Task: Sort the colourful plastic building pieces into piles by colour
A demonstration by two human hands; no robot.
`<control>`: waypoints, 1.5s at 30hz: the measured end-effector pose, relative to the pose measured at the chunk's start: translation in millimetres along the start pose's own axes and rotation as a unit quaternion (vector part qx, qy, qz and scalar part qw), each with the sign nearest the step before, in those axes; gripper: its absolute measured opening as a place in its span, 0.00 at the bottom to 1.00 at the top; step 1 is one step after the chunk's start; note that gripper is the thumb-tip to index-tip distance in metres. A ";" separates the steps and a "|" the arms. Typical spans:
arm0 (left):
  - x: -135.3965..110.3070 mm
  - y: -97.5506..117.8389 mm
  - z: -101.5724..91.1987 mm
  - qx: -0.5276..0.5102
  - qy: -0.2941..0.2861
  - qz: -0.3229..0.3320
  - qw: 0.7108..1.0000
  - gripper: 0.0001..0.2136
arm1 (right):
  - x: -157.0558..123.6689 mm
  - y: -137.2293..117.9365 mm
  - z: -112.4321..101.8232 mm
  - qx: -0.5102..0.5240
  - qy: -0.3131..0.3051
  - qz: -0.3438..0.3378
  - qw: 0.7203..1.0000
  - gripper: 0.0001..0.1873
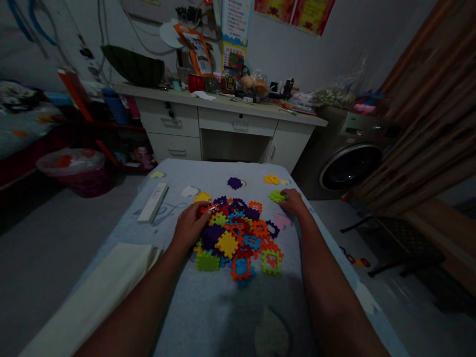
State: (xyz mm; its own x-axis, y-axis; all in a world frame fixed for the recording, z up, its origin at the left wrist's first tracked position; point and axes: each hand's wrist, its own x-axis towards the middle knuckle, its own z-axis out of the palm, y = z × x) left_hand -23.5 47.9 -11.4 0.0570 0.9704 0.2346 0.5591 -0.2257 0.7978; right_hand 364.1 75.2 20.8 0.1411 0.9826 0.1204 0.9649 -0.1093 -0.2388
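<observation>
A heap of colourful interlocking plastic tiles with notched edges lies on the cloth-covered table; a yellow tile point(226, 244) is on top near the front. My left hand point(190, 225) is at the heap's left edge, its thumb and fingers closed on an orange tile point(208, 209) that they partly cover. Off to the right of the heap, my right hand point(294, 203) has its fingertips on a lime-green tile point(276, 196), which seems to rest on the cloth. A separate purple tile point(234, 183) and a yellow-orange tile point(271, 179) lie farther back.
A white rectangular block point(152, 203) and a folded pale cloth point(107, 272) lie along the table's left side. Beyond the table stands a white desk point(238, 116) crowded with household items. To the right are a washing machine point(349, 153) and a low dark seat point(401, 243).
</observation>
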 end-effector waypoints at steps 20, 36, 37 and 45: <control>-0.4 0.2 0.9 -0.012 0.006 0.000 1.000 0.20 | -0.8 -13.6 -3.3 0.043 0.072 -0.035 0.996 0.12; -1.3 2.1 -0.7 -0.011 0.004 -0.003 1.000 0.19 | -18.4 -81.2 -12.2 0.006 -0.164 -0.240 0.957 0.20; -1.5 2.6 -0.9 -0.012 0.004 -0.004 1.000 0.19 | -18.2 -80.6 -12.1 0.010 -0.165 -0.241 0.956 0.20; -1.1 2.9 -0.2 -0.014 0.001 -0.002 1.000 0.20 | -15.5 -78.9 -4.3 0.017 -0.148 -0.224 0.963 0.23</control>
State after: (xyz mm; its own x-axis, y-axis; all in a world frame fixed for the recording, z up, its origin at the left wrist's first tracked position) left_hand -22.2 46.2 -9.3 0.0532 0.9712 0.2323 0.5351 -0.2242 0.8145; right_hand 286.8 68.0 41.9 -0.3615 0.9304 -0.0602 0.9060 0.3353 -0.2583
